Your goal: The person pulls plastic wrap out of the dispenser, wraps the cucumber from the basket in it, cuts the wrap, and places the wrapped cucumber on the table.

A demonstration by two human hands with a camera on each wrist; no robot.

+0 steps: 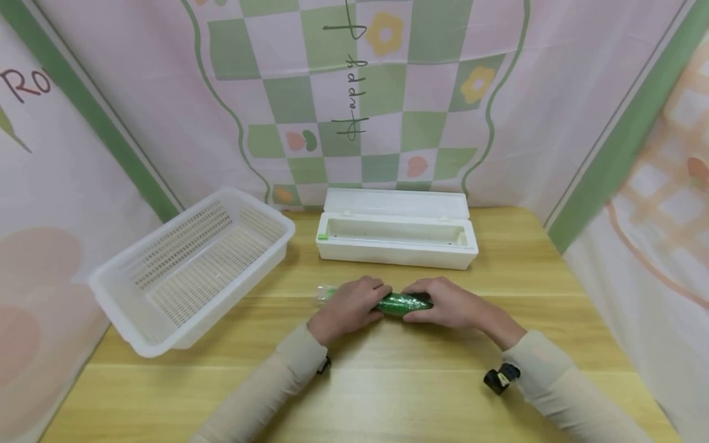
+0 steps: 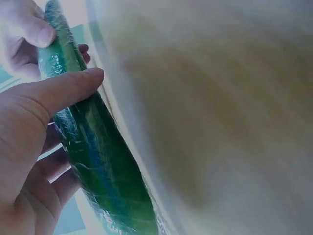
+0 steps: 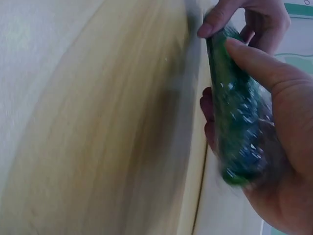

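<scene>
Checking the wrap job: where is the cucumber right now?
In the head view, the wrapped cucumber lies on the table at centre, held between left hand and right hand, before the white box.

Head view looks forward-down over table (image 1: 388, 381); both wrist views sit close, facing inward, sharing the wrapped cucumber (image 2: 98, 161) and opposite hand.

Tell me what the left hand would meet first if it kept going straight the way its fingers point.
Likely the white open box. The left hand, gripping the wrapped cucumber, points away from the person across bare table toward the box's front wall. Depth is hard to judge.
</scene>
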